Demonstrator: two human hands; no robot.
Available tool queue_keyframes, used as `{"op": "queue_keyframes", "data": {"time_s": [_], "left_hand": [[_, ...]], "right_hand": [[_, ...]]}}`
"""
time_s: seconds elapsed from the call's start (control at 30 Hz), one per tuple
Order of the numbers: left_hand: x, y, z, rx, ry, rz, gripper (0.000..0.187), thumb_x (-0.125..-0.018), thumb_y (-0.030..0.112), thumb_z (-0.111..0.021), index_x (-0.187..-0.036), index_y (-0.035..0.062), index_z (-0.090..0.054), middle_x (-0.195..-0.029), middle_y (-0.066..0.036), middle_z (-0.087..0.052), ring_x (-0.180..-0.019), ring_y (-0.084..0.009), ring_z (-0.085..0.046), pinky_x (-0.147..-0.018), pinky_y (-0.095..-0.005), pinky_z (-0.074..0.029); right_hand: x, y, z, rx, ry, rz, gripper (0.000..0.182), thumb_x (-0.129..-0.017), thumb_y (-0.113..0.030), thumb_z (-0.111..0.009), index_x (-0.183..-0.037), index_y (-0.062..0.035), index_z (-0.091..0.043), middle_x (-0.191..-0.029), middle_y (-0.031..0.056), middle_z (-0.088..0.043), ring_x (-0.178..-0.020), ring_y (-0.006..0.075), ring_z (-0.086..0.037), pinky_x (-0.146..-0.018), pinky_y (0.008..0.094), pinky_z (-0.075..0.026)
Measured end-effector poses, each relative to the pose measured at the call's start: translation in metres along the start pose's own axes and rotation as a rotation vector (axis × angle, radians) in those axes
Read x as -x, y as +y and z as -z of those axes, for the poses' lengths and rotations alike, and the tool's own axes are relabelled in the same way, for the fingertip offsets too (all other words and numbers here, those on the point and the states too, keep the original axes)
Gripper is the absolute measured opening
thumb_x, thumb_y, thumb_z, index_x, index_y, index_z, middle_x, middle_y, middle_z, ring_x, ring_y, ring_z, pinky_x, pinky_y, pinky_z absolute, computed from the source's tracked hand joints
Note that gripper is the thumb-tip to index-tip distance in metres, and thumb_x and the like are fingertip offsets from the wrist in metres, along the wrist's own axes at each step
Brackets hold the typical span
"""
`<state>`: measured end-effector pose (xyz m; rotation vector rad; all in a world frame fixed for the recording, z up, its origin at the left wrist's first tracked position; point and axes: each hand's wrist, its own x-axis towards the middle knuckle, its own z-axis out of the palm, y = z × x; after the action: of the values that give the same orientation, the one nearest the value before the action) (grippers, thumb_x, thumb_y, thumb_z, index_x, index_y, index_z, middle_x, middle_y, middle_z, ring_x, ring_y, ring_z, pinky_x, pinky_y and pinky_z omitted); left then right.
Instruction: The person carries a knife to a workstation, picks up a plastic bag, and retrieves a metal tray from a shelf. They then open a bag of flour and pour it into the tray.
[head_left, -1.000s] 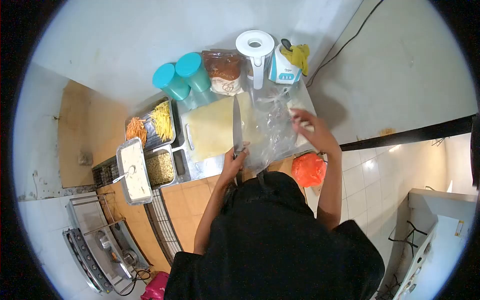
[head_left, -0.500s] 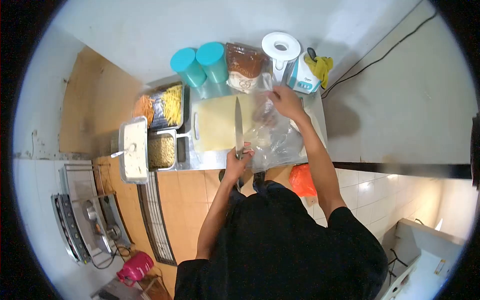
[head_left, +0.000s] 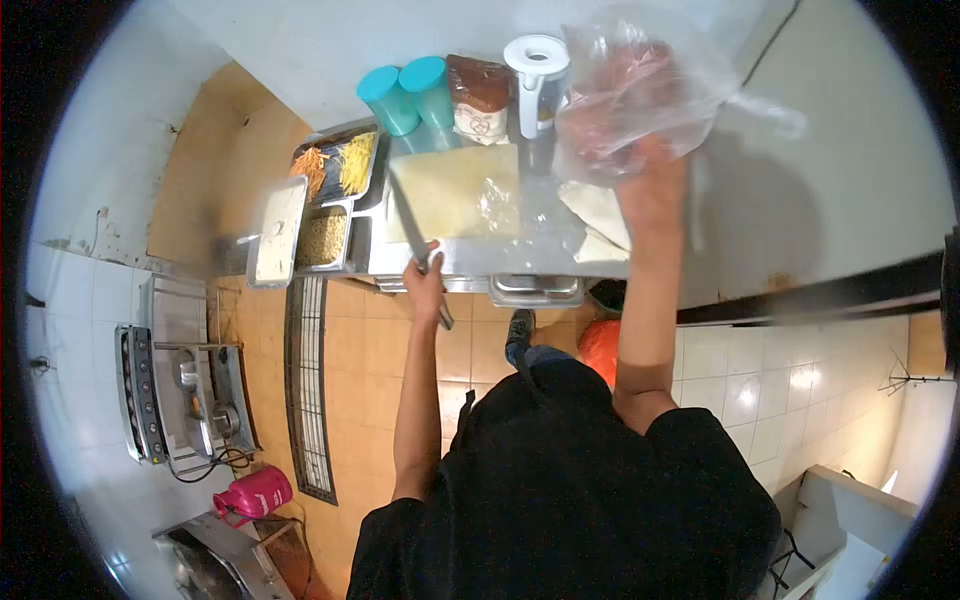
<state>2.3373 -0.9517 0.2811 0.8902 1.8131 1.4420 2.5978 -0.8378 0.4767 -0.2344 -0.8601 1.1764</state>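
My left hand is closed around a large knife, whose blade points up over the left edge of the pale cutting board. Raised at the upper right, my right hand holds a clear plastic bag with something reddish-brown inside; its fingers are largely hidden by the bag. Folded white cloth or sheet-like pieces lie on the steel table beneath my right forearm.
At the left are a tray of orange and yellow shreds, a pan of beige bits and a container of pale cream. Teal-lidded canisters, a brown packet and a white pitcher line the back.
My right hand has lifted the plastic bag off the board's right side, up and to the right. My left hand has shifted left with the knife, which now tilts. The view has shifted.
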Motion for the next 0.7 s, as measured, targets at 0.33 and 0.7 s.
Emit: {"op": "queue_keyframes", "data": {"time_s": [0.33, 0.7], "left_hand": [[0.217, -0.054, 0.038, 0.179, 0.245, -0.009, 0.019, -0.090, 0.015, -0.060, -0.104, 0.0019, -0.063, -0.086, -0.004, -0.066, -0.047, -0.0040, -0.037, -0.041, -0.0219, -0.033], [0.435, -0.137, -0.026, 0.595, -0.351, 0.562, 0.025, -0.089, 0.019, -0.064, -0.105, 0.0006, -0.062, -0.076, -0.004, -0.062, -0.050, -0.0068, -0.046, -0.047, -0.0235, -0.041]], "right_hand": [[0.288, -0.095, 0.060, -0.066, -0.238, -1.272, 0.073, -0.076, -0.022, -0.078, -0.137, -0.0073, -0.041, -0.128, 0.0068, -0.053, -0.121, 0.0189, -0.048, -0.102, 0.0364, -0.040], [0.403, -0.275, 0.133, -0.071, -0.654, -1.009, 0.078, -0.078, -0.027, -0.076, -0.139, -0.0026, -0.034, -0.127, 0.0072, -0.052, -0.119, 0.0171, -0.047, -0.101, 0.0327, -0.038]]}}
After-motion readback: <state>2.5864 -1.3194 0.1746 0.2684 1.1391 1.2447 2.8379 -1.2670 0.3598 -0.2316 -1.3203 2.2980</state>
